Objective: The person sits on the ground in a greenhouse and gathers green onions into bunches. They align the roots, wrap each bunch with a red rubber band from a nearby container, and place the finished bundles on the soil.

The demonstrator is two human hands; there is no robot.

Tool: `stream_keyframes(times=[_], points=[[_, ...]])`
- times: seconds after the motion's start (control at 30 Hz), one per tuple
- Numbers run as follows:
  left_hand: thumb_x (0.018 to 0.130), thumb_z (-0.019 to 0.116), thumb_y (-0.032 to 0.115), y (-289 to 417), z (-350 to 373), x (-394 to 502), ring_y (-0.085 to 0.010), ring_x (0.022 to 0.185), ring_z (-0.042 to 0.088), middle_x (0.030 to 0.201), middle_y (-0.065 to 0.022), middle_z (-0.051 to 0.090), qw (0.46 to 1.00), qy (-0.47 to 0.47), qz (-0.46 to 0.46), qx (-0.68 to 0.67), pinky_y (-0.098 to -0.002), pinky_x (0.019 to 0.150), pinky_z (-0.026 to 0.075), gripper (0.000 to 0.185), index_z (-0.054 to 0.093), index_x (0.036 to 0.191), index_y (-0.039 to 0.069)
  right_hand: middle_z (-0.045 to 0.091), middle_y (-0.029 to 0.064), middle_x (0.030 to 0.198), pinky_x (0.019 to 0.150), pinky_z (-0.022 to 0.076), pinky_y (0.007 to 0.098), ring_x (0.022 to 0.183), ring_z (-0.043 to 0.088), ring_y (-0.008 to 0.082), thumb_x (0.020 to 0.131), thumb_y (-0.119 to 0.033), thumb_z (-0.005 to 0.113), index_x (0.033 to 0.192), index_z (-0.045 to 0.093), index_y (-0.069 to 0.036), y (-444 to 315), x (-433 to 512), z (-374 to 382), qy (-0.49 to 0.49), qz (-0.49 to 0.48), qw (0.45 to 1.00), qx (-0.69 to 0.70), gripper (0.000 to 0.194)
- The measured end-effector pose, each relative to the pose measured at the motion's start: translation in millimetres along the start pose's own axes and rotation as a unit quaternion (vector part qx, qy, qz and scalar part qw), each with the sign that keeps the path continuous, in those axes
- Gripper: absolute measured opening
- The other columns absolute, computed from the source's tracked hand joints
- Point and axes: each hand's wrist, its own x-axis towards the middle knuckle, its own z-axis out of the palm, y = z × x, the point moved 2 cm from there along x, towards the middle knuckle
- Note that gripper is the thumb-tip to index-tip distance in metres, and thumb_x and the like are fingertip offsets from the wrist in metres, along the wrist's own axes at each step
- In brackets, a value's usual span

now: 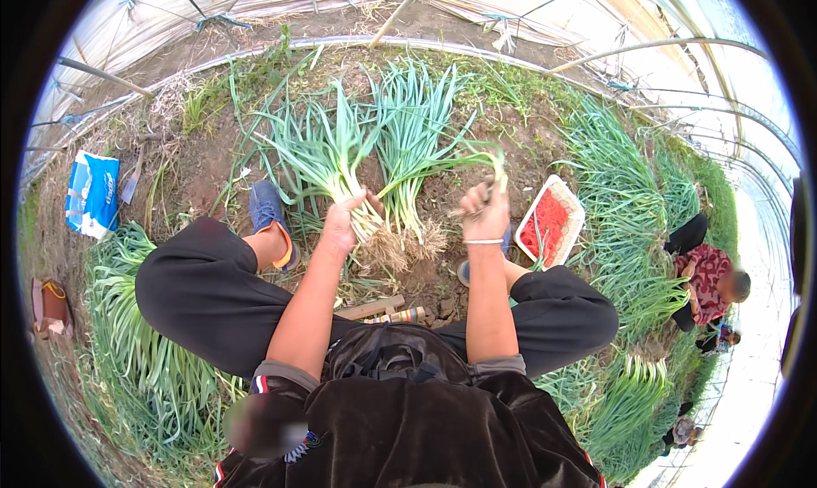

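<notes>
My left hand [348, 219] grips a bunch of long-leaved allium plants [344, 175], its leaves fanning away from me and its pale stem bases and tangled roots towards me. Just right of it, another bunch [408, 118] lies on the soil, its roots touching or overlapping those of the held bunch. My right hand [490, 210] is closed around a small allium stalk [501, 175] whose leaves bend over to the left; roots stick out by the fingers, slightly blurred. Near that hand, a white plastic basket [577, 210] holds red plastic strands [542, 223].
A wooden stool [376, 308] is partly visible beneath me. Left are a blue and white package [92, 194], a bladed hand tool [135, 172], a brown bag [54, 306] and heaped plants [153, 335]. Co-workers [705, 284] crouch at right among plants. Poles [402, 9] support plastic sheeting.
</notes>
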Motion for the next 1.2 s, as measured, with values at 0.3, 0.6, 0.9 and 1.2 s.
stream_keyframes(times=[0.3, 0.6, 0.9, 1.2], points=[[0.086, 0.056, 0.008, -56, -36, 14, -0.018, 0.06, 0.059, 0.069, -0.0063, 0.057, 0.98, 0.081, -0.097, 0.151, -0.0364, 0.056, 0.053, 0.015, 0.056, 0.099, 0.001, 0.042, -0.0053, 0.059, 0.042, 0.029, 0.0192, 0.049, 0.036, 0.0025, 0.097, -0.029, 0.041, 0.096, 0.061, -0.007, -70, -15, 149, -0.078, -0.349, 0.863, -0.356, 0.03], [0.077, 0.048, 0.072, -42, -9, -12, -0.0131, 0.051, 0.049, 0.06, 0.0018, 0.049, 0.984, 0.075, -0.149, 0.059, -0.0267, 0.041, 0.04, 0.056, 0.056, 0.079, 0.016, 0.036, -0.0054, 0.055, 0.037, 0.021, 0.0214, 0.041, 0.029, 0.0062, 0.095, -0.038, 0.045, 0.076, 0.045, -0.011, 126, -37, 16, -0.123, 0.433, 0.852, -0.268, 0.032], [0.085, 0.063, 0.023, -48, -29, 17, -0.0171, 0.062, 0.059, 0.071, -0.0059, 0.061, 0.984, 0.122, -0.011, 0.132, -0.031, 0.058, 0.05, 0.017, 0.061, 0.083, 0.005, 0.063, 0.0176, 0.074, 0.061, 0.0474, 0.0424, 0.066, 0.062, 0.0333, 0.086, -0.032, 0.055, 0.092, 0.057, -0.001, 109, -45, 3, -0.188, 0.029, 0.563, -0.804, 0.032], [0.082, 0.064, 0.007, -43, -31, 12, -0.028, 0.077, 0.066, 0.085, -0.0167, 0.065, 0.987, 0.118, -0.046, 0.096, -0.0382, 0.069, 0.056, 0.017, 0.058, 0.096, -0.001, 0.063, 0.0239, 0.084, 0.074, 0.0473, 0.0489, 0.082, 0.061, 0.039, 0.082, -0.021, 0.049, 0.089, 0.054, 0.0, 119, -61, 5, -0.271, 0.079, 0.47, -0.836, 0.023]])
